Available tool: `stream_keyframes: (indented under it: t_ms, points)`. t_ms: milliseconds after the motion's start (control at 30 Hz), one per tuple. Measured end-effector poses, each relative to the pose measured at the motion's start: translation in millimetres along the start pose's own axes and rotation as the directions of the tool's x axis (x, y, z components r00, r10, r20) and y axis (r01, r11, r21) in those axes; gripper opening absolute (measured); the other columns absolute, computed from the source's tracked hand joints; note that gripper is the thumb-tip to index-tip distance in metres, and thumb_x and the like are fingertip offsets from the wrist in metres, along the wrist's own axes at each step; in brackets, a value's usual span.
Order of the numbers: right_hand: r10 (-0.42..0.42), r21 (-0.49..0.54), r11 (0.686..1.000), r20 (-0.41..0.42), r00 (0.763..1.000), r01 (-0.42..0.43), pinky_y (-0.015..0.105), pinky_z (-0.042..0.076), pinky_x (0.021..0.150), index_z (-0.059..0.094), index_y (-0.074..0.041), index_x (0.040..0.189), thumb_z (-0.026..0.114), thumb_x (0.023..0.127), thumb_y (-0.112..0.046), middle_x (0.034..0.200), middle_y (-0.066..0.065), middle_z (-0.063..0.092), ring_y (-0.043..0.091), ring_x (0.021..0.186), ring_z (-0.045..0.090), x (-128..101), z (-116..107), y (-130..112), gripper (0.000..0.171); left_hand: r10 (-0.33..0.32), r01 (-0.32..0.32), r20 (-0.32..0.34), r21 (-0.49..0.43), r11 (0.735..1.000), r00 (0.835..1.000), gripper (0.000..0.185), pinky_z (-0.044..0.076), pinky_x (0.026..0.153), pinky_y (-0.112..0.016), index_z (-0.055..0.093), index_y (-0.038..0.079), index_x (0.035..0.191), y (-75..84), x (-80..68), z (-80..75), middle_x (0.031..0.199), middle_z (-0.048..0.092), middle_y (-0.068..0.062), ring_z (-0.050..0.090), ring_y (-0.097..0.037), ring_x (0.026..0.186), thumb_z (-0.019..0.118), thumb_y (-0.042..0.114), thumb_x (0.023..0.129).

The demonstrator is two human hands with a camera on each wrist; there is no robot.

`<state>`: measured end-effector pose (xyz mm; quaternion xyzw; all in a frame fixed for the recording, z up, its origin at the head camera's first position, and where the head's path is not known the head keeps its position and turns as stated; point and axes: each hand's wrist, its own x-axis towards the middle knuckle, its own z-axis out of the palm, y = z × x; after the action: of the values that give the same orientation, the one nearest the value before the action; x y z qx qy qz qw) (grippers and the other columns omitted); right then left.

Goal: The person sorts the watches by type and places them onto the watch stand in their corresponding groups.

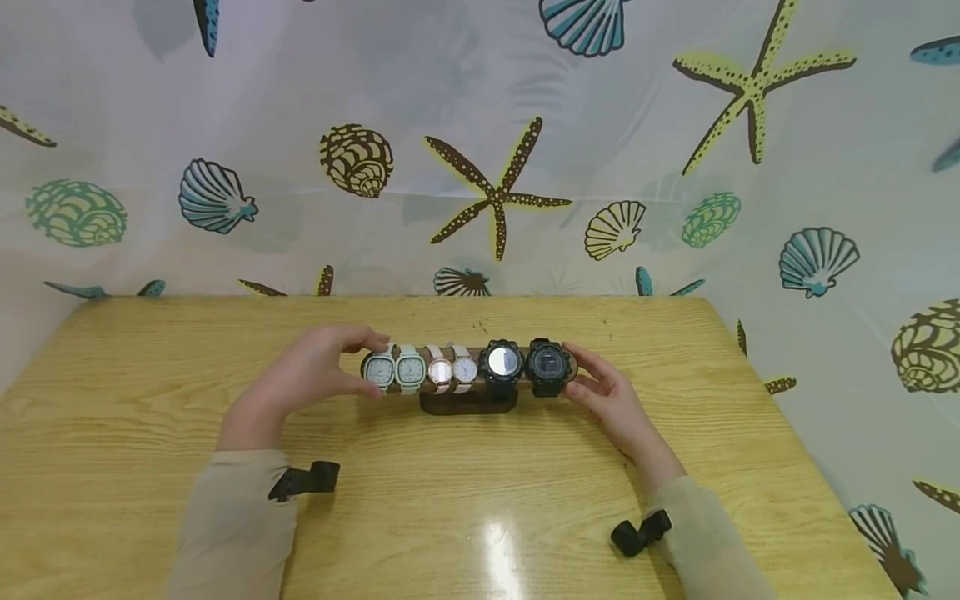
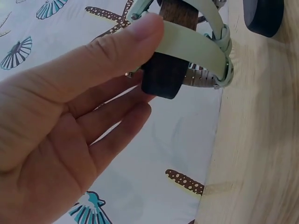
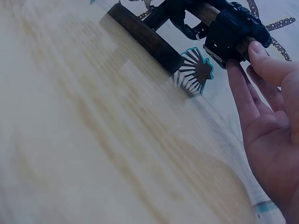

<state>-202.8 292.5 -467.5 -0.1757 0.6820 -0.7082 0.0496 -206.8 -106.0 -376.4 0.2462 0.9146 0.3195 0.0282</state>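
Note:
A dark wooden watch stand carries several watches on one horizontal bar. From left to right come two pale green square watches, two small watches with light straps and two large black watches. My left hand grips the bar's left end, its thumb at a pale green strap and the other fingers around the far side. The bar's right end sits between the thumb and fingers of my right hand, beside the outer black watch.
The stand is on a light wooden table, toward its back edge. Behind and to the right hangs a white cloth printed with shells and starfish. Each sleeve bears a black wrist camera, one on the left and one on the right.

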Motion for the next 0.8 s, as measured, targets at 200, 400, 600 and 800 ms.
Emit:
stream_keyframes:
  t_ms: [200, 400, 600, 800]
  points:
    - [0.001, 0.001, 1.000, 0.001, 1.000, -0.001, 0.033, 0.050, 0.092, 0.040, -0.005, 0.145, 0.062, 0.093, -0.006, 0.146, 0.015, 0.038, 0.020, 0.120, 0.053, 0.6, -0.9, 1.0, 0.056, -0.021, 0.021, 0.028, -0.006, 1.000, 0.999, 0.070, 0.040, 0.099, -0.053, 0.053, 0.004, 0.130, 1.2, 0.0, -0.5, 0.129, 0.056, -0.015, 0.051, -0.035, 0.118, 0.086, 0.022, 0.071]
    - [-0.009, -0.009, 1.000, 0.007, 1.000, 0.009, 0.032, 0.050, 0.092, 0.039, -0.004, 0.145, 0.060, 0.094, -0.004, 0.147, 0.017, 0.037, 0.020, 0.121, 0.052, 0.7, -2.5, 2.1, 0.055, -0.021, 0.022, 0.025, -0.048, 0.999, 0.999, 0.071, 0.039, 0.101, -0.052, 0.051, 0.003, 0.133, 2.7, -1.9, -3.7, 0.131, 0.055, -0.017, 0.049, -0.036, 0.120, 0.083, 0.028, 0.075]
    - [-0.015, -0.011, 1.000, 0.010, 1.000, 0.015, 0.032, 0.050, 0.092, 0.040, -0.004, 0.145, 0.060, 0.094, -0.004, 0.147, 0.016, 0.037, 0.020, 0.121, 0.052, 0.7, -3.2, 1.8, 0.055, -0.070, 0.058, -0.121, -0.104, 0.993, 0.990, 0.043, 0.040, 0.098, -0.054, 0.053, 0.003, 0.129, 10.2, -6.8, -9.0, 0.126, 0.057, -0.017, 0.051, -0.035, 0.116, 0.056, 0.032, 0.098]
    - [-0.005, -0.009, 1.000, 0.009, 1.000, 0.005, 0.033, 0.051, 0.091, 0.040, -0.007, 0.145, 0.062, 0.093, -0.005, 0.148, 0.012, 0.037, 0.020, 0.116, 0.054, 0.2, -3.3, 2.9, 0.057, -0.086, 0.046, -0.333, -0.127, 0.991, 0.939, 0.034, 0.042, 0.092, -0.056, 0.053, -0.002, 0.127, -1.0, -18.8, -2.9, 0.121, 0.058, -0.021, 0.054, -0.038, 0.109, 0.049, 0.021, 0.101]
